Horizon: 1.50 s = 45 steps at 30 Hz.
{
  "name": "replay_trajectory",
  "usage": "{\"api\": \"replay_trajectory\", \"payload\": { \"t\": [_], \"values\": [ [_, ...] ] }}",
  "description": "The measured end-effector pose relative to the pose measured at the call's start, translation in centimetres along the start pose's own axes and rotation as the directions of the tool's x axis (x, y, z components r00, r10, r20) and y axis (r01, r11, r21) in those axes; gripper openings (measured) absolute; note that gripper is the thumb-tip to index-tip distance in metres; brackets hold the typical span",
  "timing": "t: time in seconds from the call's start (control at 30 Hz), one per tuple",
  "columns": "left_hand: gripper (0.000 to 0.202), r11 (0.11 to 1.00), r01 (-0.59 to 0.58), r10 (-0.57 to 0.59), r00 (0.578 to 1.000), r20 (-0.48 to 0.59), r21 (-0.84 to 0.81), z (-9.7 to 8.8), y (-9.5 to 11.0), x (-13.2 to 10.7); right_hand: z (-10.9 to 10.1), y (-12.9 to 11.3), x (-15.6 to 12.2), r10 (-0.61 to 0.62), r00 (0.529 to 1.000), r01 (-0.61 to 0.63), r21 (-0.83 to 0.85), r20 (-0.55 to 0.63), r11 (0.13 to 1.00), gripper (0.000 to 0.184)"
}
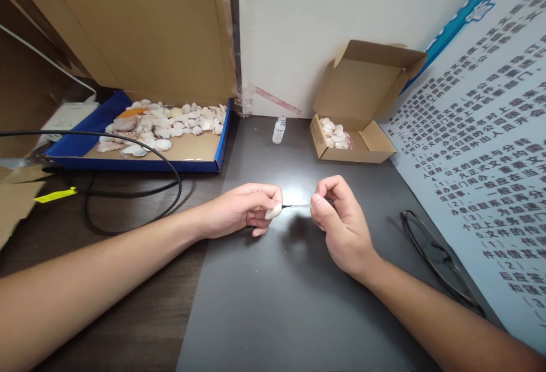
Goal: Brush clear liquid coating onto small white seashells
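Note:
My left hand (245, 210) pinches a small white shell (273, 211) over the dark grey mat (290, 304). My right hand (341, 221) is closed on a thin brush or applicator (296, 206), its dark tip touching the shell. Both hands rest low on the mat, a few centimetres apart. A small clear bottle (278, 129) with a white cap stands upright behind them near the wall.
A blue-edged cardboard tray (205, 153) with several shells lies at the back left. A small open cardboard box (362, 144) holds more shells at the back right. A black cable (128, 190) loops on the left. Glasses (439, 258) lie beside a printed poster (482, 167) on the right.

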State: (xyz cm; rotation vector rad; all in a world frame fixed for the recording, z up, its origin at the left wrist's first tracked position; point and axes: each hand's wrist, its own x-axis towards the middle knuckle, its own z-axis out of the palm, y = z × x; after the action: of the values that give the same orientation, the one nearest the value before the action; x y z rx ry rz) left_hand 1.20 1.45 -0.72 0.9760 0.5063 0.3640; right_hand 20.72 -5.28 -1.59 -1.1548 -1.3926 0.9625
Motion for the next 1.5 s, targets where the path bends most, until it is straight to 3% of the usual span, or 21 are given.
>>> {"api": "replay_trajectory", "payload": {
  "t": [0.87, 1.0, 1.13, 1.37, 1.5],
  "values": [
    [0.017, 1.000, 0.004, -0.004, 1.000, -0.006, -0.001, 0.01, 0.03, -0.04, 0.01, 0.16, -0.08, 0.019, 0.999, -0.020, 0.029, 0.035, 0.999, 0.017],
    [0.018, 1.000, 0.003, -0.003, 1.000, 0.002, -0.003, -0.01, 0.01, -0.01, 0.07, -0.23, 0.02, -0.001, 0.999, 0.008, 0.147, -0.046, 0.989, 0.021],
    [0.017, 1.000, 0.002, -0.002, 1.000, 0.000, -0.006, -0.02, -0.02, 0.02, 0.16, -0.38, 0.09, -0.003, 0.999, 0.013, 0.223, -0.047, 0.975, 0.022],
    [0.017, 1.000, 0.005, -0.005, 1.000, -0.007, 0.002, 0.04, 0.05, -0.01, 0.01, -0.12, 0.15, 0.042, 0.999, -0.043, 0.021, 0.017, 0.999, 0.019],
    [0.017, 1.000, 0.003, -0.003, 1.000, -0.008, 0.004, 0.06, 0.09, -0.05, 0.00, -0.05, 0.19, 0.005, 1.000, -0.003, 0.082, -0.029, 0.997, 0.018]
  ]
}}
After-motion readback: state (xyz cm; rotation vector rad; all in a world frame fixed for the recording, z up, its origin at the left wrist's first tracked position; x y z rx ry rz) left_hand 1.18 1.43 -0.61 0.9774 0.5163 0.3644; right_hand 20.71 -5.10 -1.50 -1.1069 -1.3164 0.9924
